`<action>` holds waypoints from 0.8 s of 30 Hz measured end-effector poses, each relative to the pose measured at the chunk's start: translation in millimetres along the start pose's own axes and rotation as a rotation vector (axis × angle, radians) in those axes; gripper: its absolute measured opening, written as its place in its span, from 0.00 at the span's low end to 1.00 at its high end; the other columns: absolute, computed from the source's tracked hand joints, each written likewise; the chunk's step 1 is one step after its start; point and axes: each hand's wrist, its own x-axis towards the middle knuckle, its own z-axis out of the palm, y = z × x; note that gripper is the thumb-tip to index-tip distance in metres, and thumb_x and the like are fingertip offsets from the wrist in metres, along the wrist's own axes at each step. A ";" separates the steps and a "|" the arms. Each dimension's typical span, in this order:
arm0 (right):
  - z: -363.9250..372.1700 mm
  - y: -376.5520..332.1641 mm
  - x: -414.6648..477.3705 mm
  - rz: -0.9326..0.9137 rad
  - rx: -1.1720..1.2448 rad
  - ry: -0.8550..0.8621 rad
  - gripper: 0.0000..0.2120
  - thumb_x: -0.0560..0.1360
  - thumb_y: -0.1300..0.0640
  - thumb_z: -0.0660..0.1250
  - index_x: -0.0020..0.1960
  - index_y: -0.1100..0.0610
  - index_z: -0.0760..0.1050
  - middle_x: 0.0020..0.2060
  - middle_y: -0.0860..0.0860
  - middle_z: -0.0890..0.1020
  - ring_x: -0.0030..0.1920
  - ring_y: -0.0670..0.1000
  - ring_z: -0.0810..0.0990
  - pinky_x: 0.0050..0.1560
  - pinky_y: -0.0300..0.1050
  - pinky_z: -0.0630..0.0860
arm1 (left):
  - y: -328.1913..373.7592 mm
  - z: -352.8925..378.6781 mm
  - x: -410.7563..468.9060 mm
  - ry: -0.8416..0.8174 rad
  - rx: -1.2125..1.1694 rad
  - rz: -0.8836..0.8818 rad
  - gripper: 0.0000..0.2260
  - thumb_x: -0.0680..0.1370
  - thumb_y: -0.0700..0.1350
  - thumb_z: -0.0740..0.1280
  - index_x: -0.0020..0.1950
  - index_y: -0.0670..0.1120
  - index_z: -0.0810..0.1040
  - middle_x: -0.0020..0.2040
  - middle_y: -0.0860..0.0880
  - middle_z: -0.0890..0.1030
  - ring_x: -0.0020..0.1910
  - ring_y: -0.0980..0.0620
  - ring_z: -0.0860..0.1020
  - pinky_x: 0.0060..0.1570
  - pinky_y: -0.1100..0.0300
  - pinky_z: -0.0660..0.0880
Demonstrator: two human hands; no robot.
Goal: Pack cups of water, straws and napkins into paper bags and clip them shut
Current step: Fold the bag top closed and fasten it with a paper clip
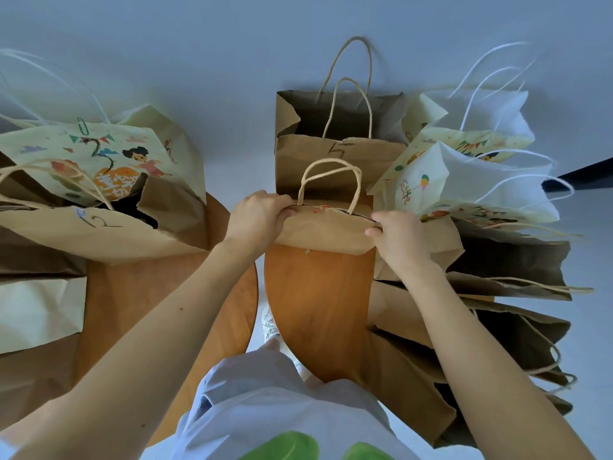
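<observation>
Where the right-hand table (318,310) ends, the bag (323,232) stands between both arms, other bags (292,167) crowding round it. To close it well, I'd press the two lips flat and level — handles (358,187) together — so both get caught when it is clipped. It is plain brown paper, creased, its mouth narrowed to a dark slit. The left hand (258,217) pinches one top corner, the right hand (401,240) the other — twine handles rising between them.

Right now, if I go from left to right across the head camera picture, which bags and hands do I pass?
First the cartoon bag with a green clip → left hand → brown bag both hands grip → right hand → balloon bag.
</observation>
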 end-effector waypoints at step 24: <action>48.8 -116.6 -132.2 -0.575 -0.046 0.183 0.11 0.76 0.51 0.66 0.52 0.54 0.82 0.40 0.52 0.84 0.39 0.53 0.80 0.41 0.44 0.72 | -36.8 -89.9 -236.6 0.399 0.143 -0.271 0.04 0.73 0.36 0.71 0.45 0.42 0.84 0.38 0.46 0.83 0.37 0.45 0.79 0.36 0.60 0.70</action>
